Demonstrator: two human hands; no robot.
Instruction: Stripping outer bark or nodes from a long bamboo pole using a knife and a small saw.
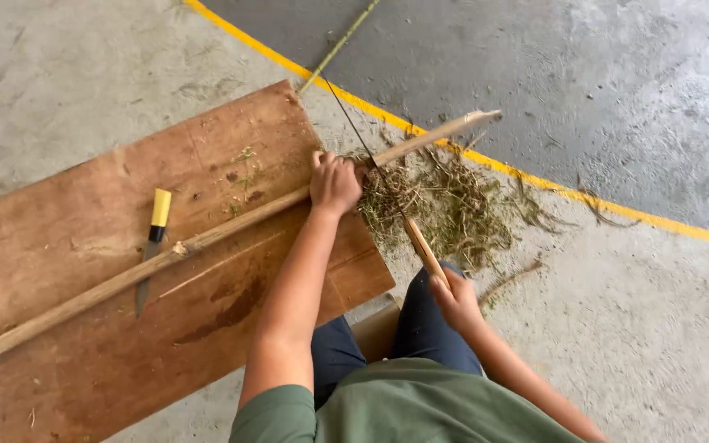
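Scraping step under way: left hand [335,182] clamps the bamboo pole [207,236] lying across the wooden board [84,246]; right hand [455,299] grips a wooden-handled blade [408,226] beside the pole. The next stroke needs a steady pole.

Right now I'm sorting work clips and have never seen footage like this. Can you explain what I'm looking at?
It is one picture from a camera worn on a person's head, looking down at their own two bare hands. The left hand grips a long pole lying across a wooden board on a concrete floor. The right hand holds a wooden-handled blade against the pole. Green shavings lie beside the board, and a yellow-handled knife rests on it.
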